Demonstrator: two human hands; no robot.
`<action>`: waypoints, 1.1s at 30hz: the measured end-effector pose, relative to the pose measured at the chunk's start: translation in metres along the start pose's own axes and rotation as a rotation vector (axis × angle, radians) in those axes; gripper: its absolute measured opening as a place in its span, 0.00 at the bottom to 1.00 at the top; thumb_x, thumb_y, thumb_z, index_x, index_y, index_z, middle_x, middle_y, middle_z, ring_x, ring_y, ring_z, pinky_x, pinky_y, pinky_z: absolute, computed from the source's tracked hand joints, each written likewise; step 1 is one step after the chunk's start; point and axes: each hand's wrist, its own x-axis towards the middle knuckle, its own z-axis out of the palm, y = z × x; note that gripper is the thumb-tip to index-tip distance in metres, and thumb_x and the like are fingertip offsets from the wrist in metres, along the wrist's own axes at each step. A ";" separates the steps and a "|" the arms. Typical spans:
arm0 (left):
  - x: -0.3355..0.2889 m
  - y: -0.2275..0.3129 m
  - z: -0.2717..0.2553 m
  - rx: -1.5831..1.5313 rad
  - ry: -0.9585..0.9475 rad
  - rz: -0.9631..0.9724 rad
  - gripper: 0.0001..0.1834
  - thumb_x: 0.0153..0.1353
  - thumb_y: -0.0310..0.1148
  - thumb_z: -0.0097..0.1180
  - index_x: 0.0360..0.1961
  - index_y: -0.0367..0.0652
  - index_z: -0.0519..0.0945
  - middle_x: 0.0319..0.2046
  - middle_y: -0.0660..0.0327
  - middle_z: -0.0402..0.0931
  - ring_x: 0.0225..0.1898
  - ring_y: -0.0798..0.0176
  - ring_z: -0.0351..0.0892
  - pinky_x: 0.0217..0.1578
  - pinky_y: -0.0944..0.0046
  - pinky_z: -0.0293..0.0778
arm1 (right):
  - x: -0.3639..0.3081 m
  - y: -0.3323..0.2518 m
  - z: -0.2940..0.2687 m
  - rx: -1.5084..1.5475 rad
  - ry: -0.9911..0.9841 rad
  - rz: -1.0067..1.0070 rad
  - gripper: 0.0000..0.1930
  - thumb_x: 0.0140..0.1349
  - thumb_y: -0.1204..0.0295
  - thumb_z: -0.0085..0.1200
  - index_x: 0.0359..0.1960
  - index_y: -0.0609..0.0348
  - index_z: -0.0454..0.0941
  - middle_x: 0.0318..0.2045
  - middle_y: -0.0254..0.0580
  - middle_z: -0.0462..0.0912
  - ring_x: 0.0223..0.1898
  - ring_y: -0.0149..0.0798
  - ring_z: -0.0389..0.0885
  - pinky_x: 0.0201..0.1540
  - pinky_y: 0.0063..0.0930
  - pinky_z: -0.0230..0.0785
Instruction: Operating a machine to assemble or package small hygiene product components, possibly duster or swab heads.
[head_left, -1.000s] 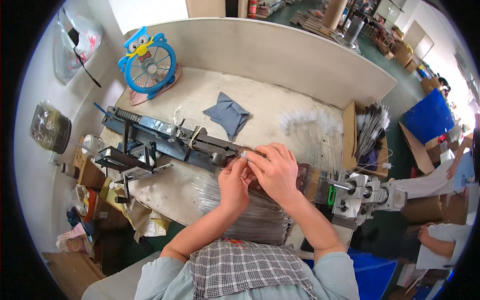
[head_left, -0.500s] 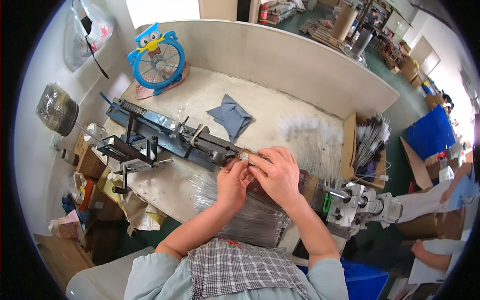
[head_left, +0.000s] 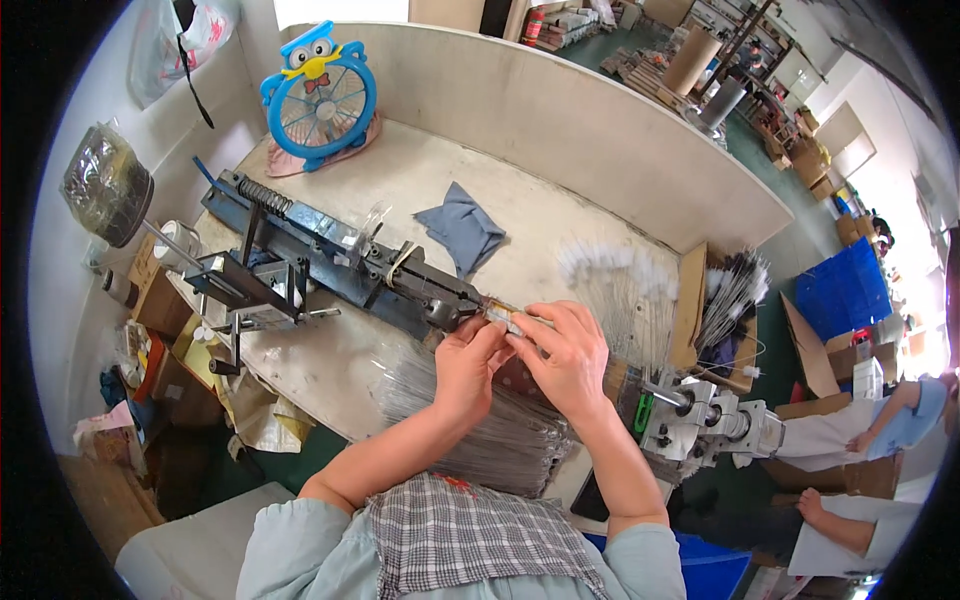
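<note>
Both my hands meet at the near right end of a long dark metal fixture (head_left: 340, 262) with a spring and a crank handle. A small whitish piece (head_left: 503, 318) is pinched there between my fingertips; its exact kind is too small to make out. My left hand (head_left: 466, 368) is closed on its lower left side, next to a round black knob (head_left: 440, 314). From the right, my right hand (head_left: 566, 352) closes thumb and fingers on the same piece. Below my hands lies a thick bundle of thin grey wires (head_left: 500, 440), partly hidden by my wrists.
A grey cloth (head_left: 462, 228) and a blue toy-shaped fan (head_left: 322, 110) are on the table. Thin wires with white ends (head_left: 615, 275) lie near a cardboard box (head_left: 690, 305) of wires. A metal clamp device (head_left: 705, 425) stands right; another person's arm (head_left: 840, 525) shows beyond.
The view has shifted slightly. Both hands stay at the fixture's end; my right fingers have shifted a little, and more of the small whitish piece shows between them.
</note>
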 end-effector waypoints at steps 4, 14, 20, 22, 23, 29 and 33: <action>0.004 -0.004 0.001 -0.009 -0.022 -0.006 0.08 0.58 0.27 0.54 0.39 0.40 0.74 0.36 0.63 0.77 0.36 0.68 0.77 0.39 0.67 0.72 | -0.001 0.005 0.002 0.002 -0.003 0.017 0.11 0.42 0.71 0.64 0.31 0.55 0.82 0.32 0.34 0.80 0.37 0.40 0.76 0.39 0.32 0.69; 0.001 -0.001 -0.006 -0.121 -0.004 -0.044 0.19 0.67 0.45 0.39 0.43 0.40 0.72 0.38 0.59 0.75 0.40 0.64 0.74 0.44 0.63 0.69 | -0.005 0.002 -0.012 -0.012 -0.086 0.110 0.10 0.45 0.70 0.62 0.32 0.52 0.81 0.30 0.31 0.78 0.39 0.38 0.74 0.39 0.33 0.66; -0.009 0.006 -0.004 0.009 -0.027 -0.074 0.30 0.68 0.55 0.31 0.50 0.36 0.68 0.43 0.57 0.73 0.43 0.64 0.72 0.46 0.63 0.67 | -0.015 0.001 -0.017 -0.055 -0.115 0.105 0.06 0.46 0.72 0.60 0.27 0.56 0.80 0.24 0.35 0.77 0.34 0.42 0.73 0.38 0.34 0.66; -0.011 0.007 -0.001 0.017 -0.033 -0.106 0.28 0.67 0.55 0.33 0.49 0.40 0.68 0.45 0.57 0.72 0.44 0.62 0.72 0.46 0.63 0.68 | -0.022 0.004 -0.016 -0.011 -0.087 0.118 0.06 0.47 0.73 0.60 0.28 0.57 0.80 0.26 0.35 0.78 0.35 0.42 0.74 0.38 0.34 0.66; -0.011 0.006 0.002 0.035 -0.038 -0.119 0.28 0.67 0.55 0.33 0.49 0.40 0.68 0.45 0.57 0.72 0.44 0.62 0.72 0.46 0.63 0.68 | -0.021 0.005 -0.019 -0.009 -0.076 0.138 0.06 0.47 0.73 0.60 0.28 0.57 0.80 0.26 0.35 0.78 0.35 0.42 0.74 0.38 0.34 0.66; -0.021 0.010 -0.008 0.278 -0.030 -0.174 0.26 0.67 0.50 0.35 0.55 0.40 0.65 0.51 0.57 0.70 0.51 0.60 0.71 0.51 0.59 0.66 | -0.019 -0.002 -0.039 0.149 -0.003 0.110 0.07 0.50 0.74 0.59 0.32 0.58 0.80 0.28 0.38 0.81 0.31 0.42 0.77 0.33 0.31 0.71; -0.030 0.033 -0.048 0.451 -0.068 -0.173 0.24 0.64 0.47 0.43 0.55 0.43 0.67 0.48 0.58 0.73 0.49 0.60 0.72 0.48 0.58 0.67 | -0.061 0.010 -0.046 0.176 -0.165 0.244 0.07 0.52 0.72 0.58 0.32 0.58 0.81 0.24 0.40 0.80 0.27 0.43 0.79 0.28 0.33 0.71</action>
